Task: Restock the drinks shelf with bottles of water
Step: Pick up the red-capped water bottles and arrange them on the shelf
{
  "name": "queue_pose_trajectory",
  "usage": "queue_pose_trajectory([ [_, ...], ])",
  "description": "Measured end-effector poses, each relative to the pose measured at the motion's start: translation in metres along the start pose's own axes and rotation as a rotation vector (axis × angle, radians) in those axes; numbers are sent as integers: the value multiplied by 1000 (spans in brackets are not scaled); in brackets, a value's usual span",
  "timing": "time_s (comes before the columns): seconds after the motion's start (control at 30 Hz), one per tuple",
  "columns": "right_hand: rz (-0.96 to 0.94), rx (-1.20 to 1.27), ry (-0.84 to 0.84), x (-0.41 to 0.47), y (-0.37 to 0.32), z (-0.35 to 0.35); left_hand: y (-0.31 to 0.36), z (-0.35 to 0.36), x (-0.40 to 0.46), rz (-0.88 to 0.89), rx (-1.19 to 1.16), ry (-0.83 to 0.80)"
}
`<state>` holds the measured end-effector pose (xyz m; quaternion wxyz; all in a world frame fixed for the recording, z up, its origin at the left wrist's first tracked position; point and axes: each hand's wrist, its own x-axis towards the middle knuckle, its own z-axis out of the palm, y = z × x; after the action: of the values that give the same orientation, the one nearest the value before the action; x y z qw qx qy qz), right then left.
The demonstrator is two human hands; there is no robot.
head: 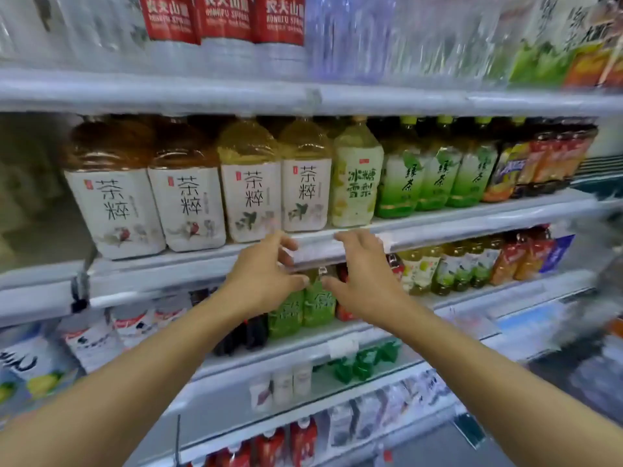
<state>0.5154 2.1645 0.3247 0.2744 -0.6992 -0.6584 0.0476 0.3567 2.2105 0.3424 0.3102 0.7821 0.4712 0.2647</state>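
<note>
Two hands, left (266,281) and right (362,281), pinch the glossy plastic price strip (320,251) on the shelf edge.

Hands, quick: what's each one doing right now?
Left hand: fingers and thumb pinch the price strip on the shelf edge.
Right hand: grips the same strip.
</note>
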Motion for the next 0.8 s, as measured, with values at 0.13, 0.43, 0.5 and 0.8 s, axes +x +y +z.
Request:
queue_pose_trajectory([
  [0.13,26,-32,-98,-20,63,36,-21,71,-1,-104,13,-86],
  [0.43,153,-8,-422,-98,197,139,-103,220,-33,-338,-86,-201],
  [0.5,183,-16,-479,-119,220,163,-126,251,-45,-396,-110,-233],
  [0.8,401,-32,-659,-196,308,263,-225,374,-81,-540,-97,-370],
])
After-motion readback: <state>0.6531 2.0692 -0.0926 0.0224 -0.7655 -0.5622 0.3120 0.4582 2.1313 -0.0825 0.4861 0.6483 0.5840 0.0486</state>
